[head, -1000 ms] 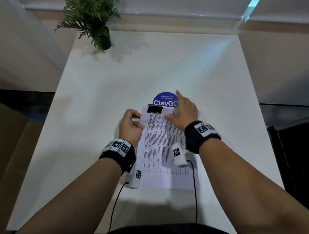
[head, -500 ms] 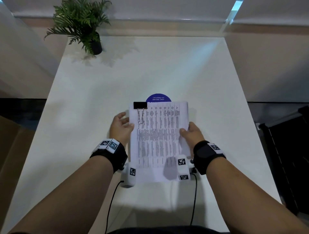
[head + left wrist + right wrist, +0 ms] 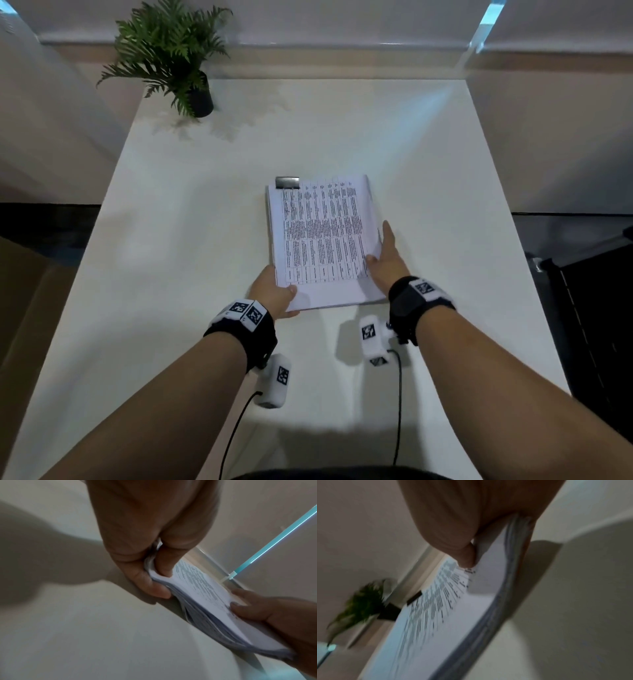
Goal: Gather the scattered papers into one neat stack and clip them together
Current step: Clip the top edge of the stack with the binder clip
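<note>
A stack of printed papers (image 3: pixel 322 240) is held above the white table (image 3: pixel 191 240), with a black binder clip (image 3: pixel 287 182) fastened on its far left corner. My left hand (image 3: pixel 274 294) pinches the stack's near left corner, thumb on top. In the left wrist view the stack (image 3: pixel 202 591) sits between that thumb and the fingers (image 3: pixel 150 586) below. My right hand (image 3: pixel 385 257) holds the near right edge, thumb on the top sheet and fingers under it. The right wrist view shows the stack (image 3: pixel 447 608) and the clip (image 3: pixel 414 597), blurred.
A potted green plant (image 3: pixel 171 58) stands at the table's far left corner. A wall and window ledge (image 3: pixel 342 58) run behind the table. A dark cabinet (image 3: pixel 596 335) stands to the right. Wrist camera cables (image 3: pixel 399 404) hang under both forearms.
Both hands took hold of the clipped stack, lifted it off the table and moved it forward. The blue round sticker is now hidden behind it.
</note>
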